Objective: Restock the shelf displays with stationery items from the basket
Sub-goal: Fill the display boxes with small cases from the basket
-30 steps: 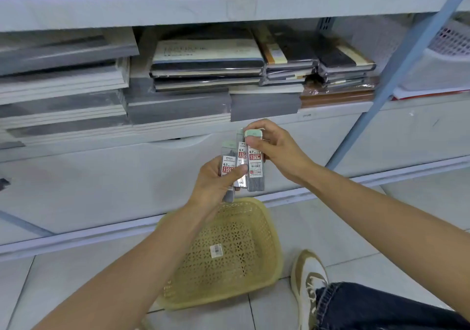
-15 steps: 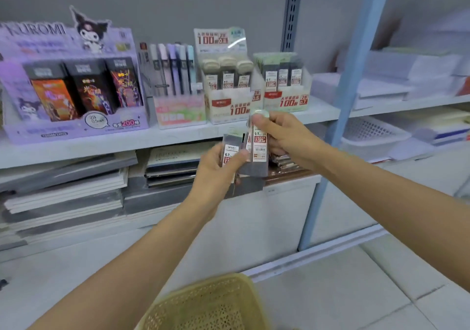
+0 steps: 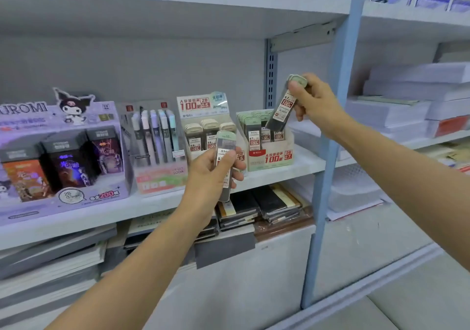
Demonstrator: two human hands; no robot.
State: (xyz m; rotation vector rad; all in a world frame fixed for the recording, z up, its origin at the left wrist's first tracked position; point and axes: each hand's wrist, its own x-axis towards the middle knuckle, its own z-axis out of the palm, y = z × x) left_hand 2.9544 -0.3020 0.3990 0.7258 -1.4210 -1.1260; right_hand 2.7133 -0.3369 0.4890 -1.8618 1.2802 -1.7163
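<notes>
Change: Half a second before, our two hands had met over one bundle of cases. By this moment we had split it, and the right hand (image 3: 318,103) had carried a single lead case (image 3: 282,110) up and to the right.
Right hand: Fingers and thumb pinched that case at its pale green cap, and the dark body hung tilted just above the 0.7 display box (image 3: 277,158).
Left hand: The left hand (image 3: 211,174) gripped the remaining cases (image 3: 223,161), thumb across the front, before the 0.5 display box (image 3: 203,105) (how many, we could not tell).
Basket: No longer in view.
Meaning: We judged the sorting done and the first drop into the 0.7 box next, since the case's print read 0.7 as well.
</notes>
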